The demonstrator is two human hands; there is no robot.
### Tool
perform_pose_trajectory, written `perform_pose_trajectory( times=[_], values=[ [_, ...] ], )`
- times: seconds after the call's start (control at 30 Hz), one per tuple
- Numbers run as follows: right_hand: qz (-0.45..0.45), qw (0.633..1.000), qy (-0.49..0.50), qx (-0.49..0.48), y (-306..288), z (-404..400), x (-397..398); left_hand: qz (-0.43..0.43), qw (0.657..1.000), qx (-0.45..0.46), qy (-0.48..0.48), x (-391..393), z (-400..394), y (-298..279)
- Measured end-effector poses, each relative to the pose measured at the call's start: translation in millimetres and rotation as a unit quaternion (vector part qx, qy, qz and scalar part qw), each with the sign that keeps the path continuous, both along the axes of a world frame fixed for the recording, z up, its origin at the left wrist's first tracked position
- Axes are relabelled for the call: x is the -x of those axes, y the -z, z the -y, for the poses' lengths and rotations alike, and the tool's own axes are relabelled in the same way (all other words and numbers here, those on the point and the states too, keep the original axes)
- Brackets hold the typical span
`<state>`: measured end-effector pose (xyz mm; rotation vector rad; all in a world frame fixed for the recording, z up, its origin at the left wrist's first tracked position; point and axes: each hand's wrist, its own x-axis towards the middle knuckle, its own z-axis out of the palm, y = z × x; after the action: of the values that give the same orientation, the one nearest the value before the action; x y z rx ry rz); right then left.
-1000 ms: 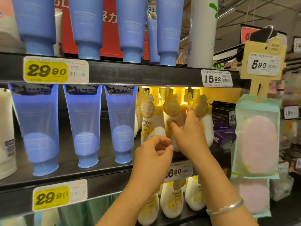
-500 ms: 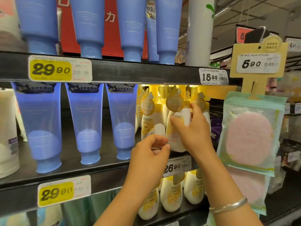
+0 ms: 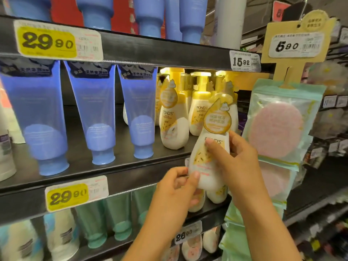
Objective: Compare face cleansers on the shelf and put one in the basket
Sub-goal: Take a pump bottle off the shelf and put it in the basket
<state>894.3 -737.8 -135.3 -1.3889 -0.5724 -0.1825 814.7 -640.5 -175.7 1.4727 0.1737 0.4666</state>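
Now clear of the black shelf (image 3: pixel 131 168), the white-and-yellow plastic pump bottle (image 3: pixel 211 162), judged light, stiff and smooth, is clamped mid-body by right hand (image 3: pixel 235 162) fingers and pinched at its base by the left hand (image 3: pixel 178 187).

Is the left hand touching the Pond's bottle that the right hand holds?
Touching. The head view shows the left hand with its thumb pressed on the lower front of the Pond's bottle; the right hand grips it.

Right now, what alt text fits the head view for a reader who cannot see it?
Both hands hold a white and yellow Pond's pump bottle before a store shelf: right hand around its middle, left hand at its base. Blue tubes stand to the left.
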Motion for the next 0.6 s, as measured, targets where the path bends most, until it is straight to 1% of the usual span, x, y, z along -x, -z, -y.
perform_pose_trajectory(
  times=[0.07, 0.17, 0.4, 0.5, 0.6],
  values=[
    [-0.015, 1.000, -0.009, -0.018, 10.8, -0.4, 9.1, -0.002, 0.998, 0.055, 0.035, 8.1, -1.2, 9.1],
    [-0.033, 0.999, -0.015, -0.028, 22.8, -3.9, 22.2, -0.001, 0.990, 0.125, 0.063, 20.9, -3.7, 19.0],
    [-0.085, 0.993, -0.054, -0.062, 49.6, -19.8, 61.8, -0.015, 0.969, 0.225, 0.101, 57.6, -19.3, 37.6],
    [-0.104, 0.989, -0.068, -0.075, 62.2, -25.9, 79.1, -0.016, 0.951, 0.285, 0.118, 71.4, -23.2, 47.3],
    [-0.138, 0.982, -0.085, -0.097, 75.9, -31.2, 94.2, -0.022, 0.935, 0.328, 0.132, 81.6, -24.0, 60.1]
  ],
)
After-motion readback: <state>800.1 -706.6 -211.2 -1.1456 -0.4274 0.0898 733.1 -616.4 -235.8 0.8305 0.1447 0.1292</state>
